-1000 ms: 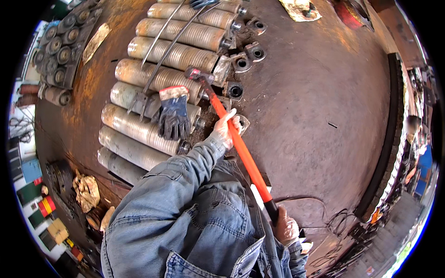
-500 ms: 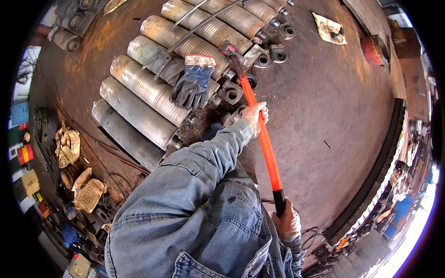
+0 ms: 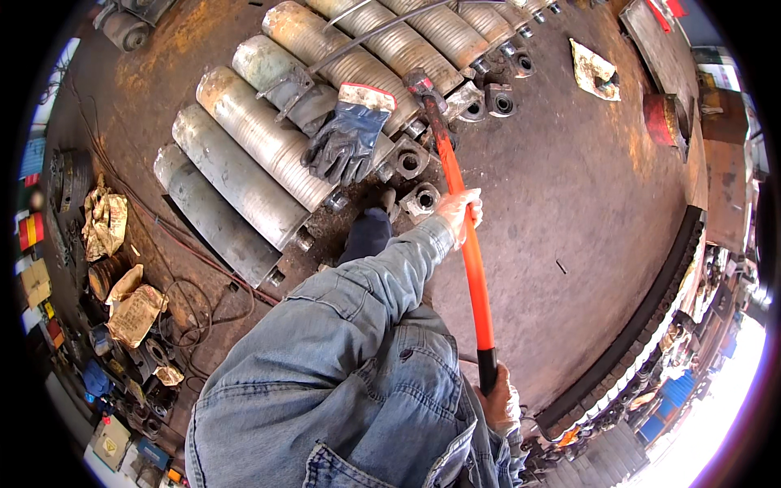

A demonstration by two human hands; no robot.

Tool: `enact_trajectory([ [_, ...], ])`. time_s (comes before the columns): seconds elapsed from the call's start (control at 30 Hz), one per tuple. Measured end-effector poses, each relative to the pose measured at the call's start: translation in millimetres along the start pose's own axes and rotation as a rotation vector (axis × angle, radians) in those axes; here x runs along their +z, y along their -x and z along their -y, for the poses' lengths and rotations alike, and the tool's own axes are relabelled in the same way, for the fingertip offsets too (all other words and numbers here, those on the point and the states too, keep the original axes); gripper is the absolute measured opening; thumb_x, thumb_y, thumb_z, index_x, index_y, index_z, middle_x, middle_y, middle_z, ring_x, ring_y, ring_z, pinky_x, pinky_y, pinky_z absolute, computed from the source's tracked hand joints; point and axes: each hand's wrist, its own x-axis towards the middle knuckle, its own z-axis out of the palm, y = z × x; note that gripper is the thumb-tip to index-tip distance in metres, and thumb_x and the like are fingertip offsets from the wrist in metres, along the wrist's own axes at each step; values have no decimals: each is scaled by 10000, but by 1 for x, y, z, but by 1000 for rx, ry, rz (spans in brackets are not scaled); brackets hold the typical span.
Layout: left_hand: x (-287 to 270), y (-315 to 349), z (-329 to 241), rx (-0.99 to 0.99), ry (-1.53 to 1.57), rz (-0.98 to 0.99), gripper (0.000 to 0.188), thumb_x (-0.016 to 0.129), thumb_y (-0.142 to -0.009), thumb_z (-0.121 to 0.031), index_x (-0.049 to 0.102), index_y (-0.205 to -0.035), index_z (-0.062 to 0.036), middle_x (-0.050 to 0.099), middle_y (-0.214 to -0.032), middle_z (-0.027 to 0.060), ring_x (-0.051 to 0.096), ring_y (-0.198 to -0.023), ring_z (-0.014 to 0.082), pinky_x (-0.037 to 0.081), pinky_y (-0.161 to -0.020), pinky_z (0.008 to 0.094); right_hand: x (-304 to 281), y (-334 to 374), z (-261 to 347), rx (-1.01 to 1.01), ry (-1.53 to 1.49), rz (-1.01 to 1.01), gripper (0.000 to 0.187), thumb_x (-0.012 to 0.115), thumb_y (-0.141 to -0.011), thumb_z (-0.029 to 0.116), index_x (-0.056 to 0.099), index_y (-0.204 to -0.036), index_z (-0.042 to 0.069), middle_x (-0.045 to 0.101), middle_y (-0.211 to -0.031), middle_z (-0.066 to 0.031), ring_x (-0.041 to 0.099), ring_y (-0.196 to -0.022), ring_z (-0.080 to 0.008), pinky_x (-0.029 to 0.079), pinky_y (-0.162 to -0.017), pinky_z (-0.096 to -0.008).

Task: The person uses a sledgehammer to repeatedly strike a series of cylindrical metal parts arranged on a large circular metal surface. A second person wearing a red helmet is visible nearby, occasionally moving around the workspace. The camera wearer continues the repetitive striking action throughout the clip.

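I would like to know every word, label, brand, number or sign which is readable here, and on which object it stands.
No word, brand or number can be read clearly.
Brown paper package: faint marks, too small to read.
Pale box: small yellowish mark, too blurred to read.
Orange-handled hammer: no readable text shows.

Glove (image 3: 348, 145) on cylinders (image 3: 264, 134), blocks (image 3: 397, 160) beside their right ends, hammer (image 3: 474, 276) in left hand (image 3: 457, 215) and right hand (image 3: 501, 400), strip (image 3: 632, 327) far right
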Motion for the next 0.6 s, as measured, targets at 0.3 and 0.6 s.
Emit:
enact_trajectory([
  [0.3, 16, 1, -1, -26, -46, -31, 198, 609, -861, -161, 482, -717, -115, 480, -600, -5, 460, -481, 118, 376, -445, 258, -17, -6, -9, 1, 36, 8, 599, 686, -757, 293, 405, -1228, 52, 605, -637, -192, 620, -596, -399, 476, -531, -474],
  [0.6, 11, -3, -20, -12, -132, 69, 209, 659, -864, -246, 561, -900, -66, 537, -658, -33, 519, -534, 75, 445, -480, 213, -5, -2, -10, 52, 5, 37, 587, 658, -731, 251, 404, -1219, 46, 603, -622, -199, 617, -585, -402, 484, -533, -499],
])
